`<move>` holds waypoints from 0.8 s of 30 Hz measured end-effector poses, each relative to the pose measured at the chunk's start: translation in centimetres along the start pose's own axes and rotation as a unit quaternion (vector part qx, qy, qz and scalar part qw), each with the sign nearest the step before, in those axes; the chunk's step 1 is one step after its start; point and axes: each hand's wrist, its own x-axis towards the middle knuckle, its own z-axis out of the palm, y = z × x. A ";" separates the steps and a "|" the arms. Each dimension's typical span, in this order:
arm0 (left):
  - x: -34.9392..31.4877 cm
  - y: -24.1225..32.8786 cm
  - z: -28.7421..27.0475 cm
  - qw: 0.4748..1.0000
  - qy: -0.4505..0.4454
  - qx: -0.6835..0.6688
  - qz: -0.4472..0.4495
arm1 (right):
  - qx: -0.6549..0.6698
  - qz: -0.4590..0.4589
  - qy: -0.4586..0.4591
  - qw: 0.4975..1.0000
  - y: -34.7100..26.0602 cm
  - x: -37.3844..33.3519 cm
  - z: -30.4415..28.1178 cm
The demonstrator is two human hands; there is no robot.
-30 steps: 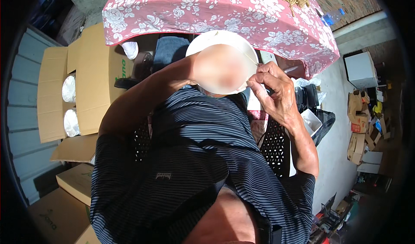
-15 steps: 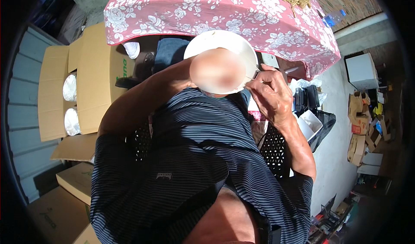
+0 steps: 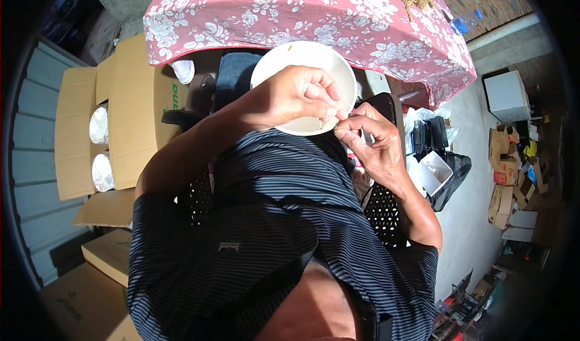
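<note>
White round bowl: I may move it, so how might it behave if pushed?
The white round bowl likely holds its shape, given its even rim. Its smooth-looking surface could be slippery. With few contents showing, it may be light.

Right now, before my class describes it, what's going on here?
A person in a striped shirt is working with both bare hands. The left hand is over a white bowl, its fingertips close to those of the right hand, near the bowl's right side. Anything pinched there is too small to identify. Beyond the bowl hangs a pink flowered cloth.
</note>
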 end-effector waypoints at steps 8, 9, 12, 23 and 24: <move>-0.5 1.3 3.1 0.978 0.056 0.199 -0.016 | 0.113 0.074 0.016 0.991 0.3 -0.2 -0.4; -0.5 1.7 3.6 0.975 0.065 0.213 -0.018 | 0.113 0.075 0.016 0.991 0.3 -0.3 -0.5; -0.1 1.0 3.4 0.979 0.069 0.192 -0.010 | 0.091 0.090 0.015 0.992 0.2 -0.3 -0.7; -0.1 0.1 2.5 0.990 0.062 0.129 0.005 | 0.128 0.179 0.007 0.975 -0.6 -0.2 -0.6; -0.2 0.1 2.6 0.988 0.071 0.140 -0.001 | 0.108 0.191 -0.001 0.976 -0.6 -0.2 -0.6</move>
